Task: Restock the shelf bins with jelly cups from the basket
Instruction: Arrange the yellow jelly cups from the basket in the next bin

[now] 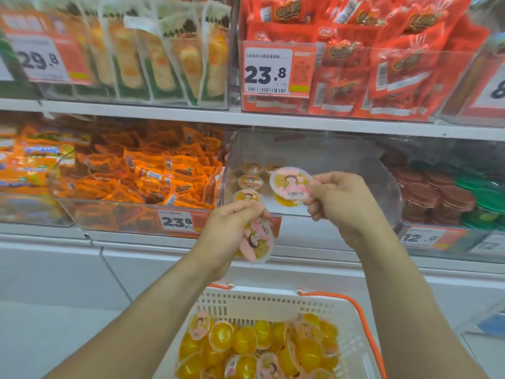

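Note:
A white basket [276, 299] with orange handles sits low in front of me, holding several yellow jelly cups [246, 340] with pink cartoon lids. My left hand [232, 222] grips one jelly cup [258, 240] just below the front edge of a clear shelf bin [355, 160]. My right hand [341, 198] holds another jelly cup [291, 184] lid-up over the bin's front. Inside the bin, several jelly cups [250, 181] stand in a row along its left side; the rest of the bin is bare.
Left of the clear bin is a bin of orange snack packets [142, 176]; right of it, a bin of brown and green round packs [448, 192]. The shelf above holds red packets [382, 64] and green-white packets [164, 56]. Price tags hang on the bin fronts.

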Motion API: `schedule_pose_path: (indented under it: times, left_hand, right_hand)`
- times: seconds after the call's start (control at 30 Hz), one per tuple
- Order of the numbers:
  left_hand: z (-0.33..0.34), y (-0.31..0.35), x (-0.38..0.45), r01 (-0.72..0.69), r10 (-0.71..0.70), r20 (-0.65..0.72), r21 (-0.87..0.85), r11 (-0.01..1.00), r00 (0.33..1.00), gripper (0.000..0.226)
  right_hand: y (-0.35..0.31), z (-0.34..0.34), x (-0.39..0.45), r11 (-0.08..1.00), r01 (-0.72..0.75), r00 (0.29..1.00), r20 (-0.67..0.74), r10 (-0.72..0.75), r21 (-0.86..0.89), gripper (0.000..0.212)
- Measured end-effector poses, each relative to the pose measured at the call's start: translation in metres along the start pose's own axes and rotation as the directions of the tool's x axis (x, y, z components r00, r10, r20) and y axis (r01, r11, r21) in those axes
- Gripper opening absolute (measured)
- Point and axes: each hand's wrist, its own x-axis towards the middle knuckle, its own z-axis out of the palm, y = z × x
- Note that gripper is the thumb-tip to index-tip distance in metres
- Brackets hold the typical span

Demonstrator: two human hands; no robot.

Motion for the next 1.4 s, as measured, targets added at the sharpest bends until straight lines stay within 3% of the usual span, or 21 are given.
schedule_pose_path:
  times: [0.17,0.37,0.53,0.83,1.03,1.23,1.4]
  left_hand:
    - [-0.025,0.001,0.002,0.156,-0.149,0.066,-0.134,0.979,0.987,0.024]
    - [-0.038,-0.012,0.006,0.252,-0.238,0.082,-0.294,0.922,0.968,0.029]
    - [-0.048,-0.012,0.018,0.235,-0.222,0.081,-0.278,0.931,0.972,0.029]
    - [-0.049,-0.013,0.035,0.246,-0.230,0.090,-0.280,0.928,0.969,0.027]
    - [-0.050,-0.013,0.037,0.243,-0.224,0.096,-0.287,0.927,0.970,0.027]
    - [-0.049,-0.013,0.035,0.242,-0.228,0.082,-0.279,0.929,0.970,0.025]
    - [-0.047,-0.011,0.034,0.242,-0.234,0.062,-0.276,0.930,0.970,0.024]
  right_hand:
    - [0.019,0.017,0.084,0.976,-0.149,0.988,-0.049,0.143,-0.161,0.016]
    - [0.063,0.029,0.139,0.817,-0.355,0.919,-0.010,0.393,-0.454,0.017]
    - [0.072,0.030,0.160,0.846,-0.385,0.899,0.055,0.434,-0.369,0.015]
    - [0.083,0.038,0.166,0.913,-0.326,0.920,0.139,0.366,-0.247,0.014]
    - [0.084,0.042,0.164,0.929,-0.275,0.937,0.149,0.317,-0.246,0.014]
    - [0.082,0.044,0.161,0.933,-0.318,0.918,0.192,0.347,-0.166,0.012]
    - [0.084,0.043,0.163,0.922,-0.347,0.917,0.146,0.372,-0.170,0.013]
